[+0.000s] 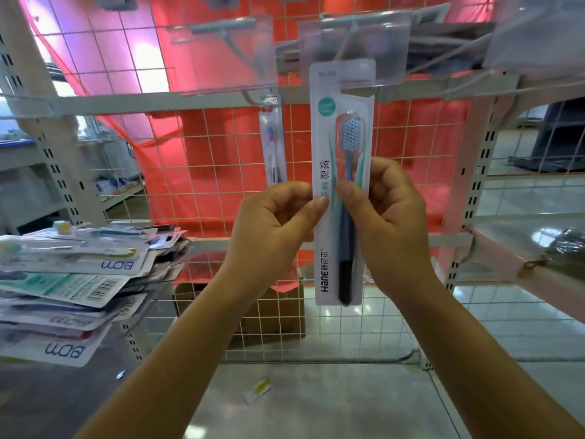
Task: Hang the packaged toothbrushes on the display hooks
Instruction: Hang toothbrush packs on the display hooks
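I hold a white packaged toothbrush upright in front of the wire grid. My left hand pinches its left edge at mid-height. My right hand pinches the right side, thumb on the front. The package's top sits just under a clear tag holder on a display hook. Another packaged toothbrush hangs on a hook to the left. A pile of packaged toothbrushes lies on a surface at the left.
The white wire grid panel with red cloth behind it fills the middle. Grey slotted uprights stand at both sides. A cardboard box sits behind the grid. A small wrapper lies on the floor.
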`<state>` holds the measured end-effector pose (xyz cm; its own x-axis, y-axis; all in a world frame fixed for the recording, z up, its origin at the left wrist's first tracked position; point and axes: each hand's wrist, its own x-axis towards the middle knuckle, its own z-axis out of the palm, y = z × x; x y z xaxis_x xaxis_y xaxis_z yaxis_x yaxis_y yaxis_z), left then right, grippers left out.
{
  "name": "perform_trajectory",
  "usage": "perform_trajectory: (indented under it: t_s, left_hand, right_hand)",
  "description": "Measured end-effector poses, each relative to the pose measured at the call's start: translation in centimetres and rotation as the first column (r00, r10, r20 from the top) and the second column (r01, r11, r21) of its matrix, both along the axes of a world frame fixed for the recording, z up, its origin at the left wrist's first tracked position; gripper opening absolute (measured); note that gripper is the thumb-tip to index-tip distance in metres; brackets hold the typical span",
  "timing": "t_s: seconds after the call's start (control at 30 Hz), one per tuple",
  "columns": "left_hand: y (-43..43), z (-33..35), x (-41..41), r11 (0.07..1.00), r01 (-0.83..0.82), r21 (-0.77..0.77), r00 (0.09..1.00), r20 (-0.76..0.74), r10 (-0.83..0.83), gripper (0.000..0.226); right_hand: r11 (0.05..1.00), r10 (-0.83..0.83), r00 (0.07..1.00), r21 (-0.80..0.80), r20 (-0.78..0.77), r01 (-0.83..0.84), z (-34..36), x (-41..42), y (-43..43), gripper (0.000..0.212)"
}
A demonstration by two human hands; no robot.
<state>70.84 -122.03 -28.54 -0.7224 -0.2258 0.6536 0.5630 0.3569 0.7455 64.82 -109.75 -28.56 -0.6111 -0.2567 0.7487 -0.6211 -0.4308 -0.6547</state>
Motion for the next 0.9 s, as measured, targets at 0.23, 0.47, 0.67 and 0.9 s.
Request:
perform_trajectory:
  t_s: [0.23, 0.47, 0.67, 0.9]
  left_hand:
    - [-0.4, 0.1, -0.4, 1.0, -0.027, -0.011, 1.0, -0.013, 0.027, 0.014]
    - [-0.4, -0.2, -0.6, 1.0, -0.025, 0.005, 0.999, -0.033, 0.025, 0.018]
    - [-0.6, -0.5, -1.7, 0.998, -0.057, 0.008, 0.998, 0.028, 0.057, 0.023]
    - [-1.5, -0.9, -3.7, 0.984, -0.177, -0.027, 0.981, 0.073, 0.178, 0.017]
  right_hand:
    - [1.0, 0.003, 1.0, -0.003, -0.022, -0.003, 0.0, -0.7, -0.4, 0.008]
    - [1.0, -0.003, 0.999, -0.007, -0.051, 0.003, 0.1, -1.0, -0.5, 0.005]
    - [0.999, -0.049, 0.999, 0.01, 0.018, 0.049, -0.3, -1.8, -0.9, 0.009]
    - [0.994, -0.095, 0.989, 0.06, 0.113, 0.089, -0.4, -3.9, -1.8, 0.002]
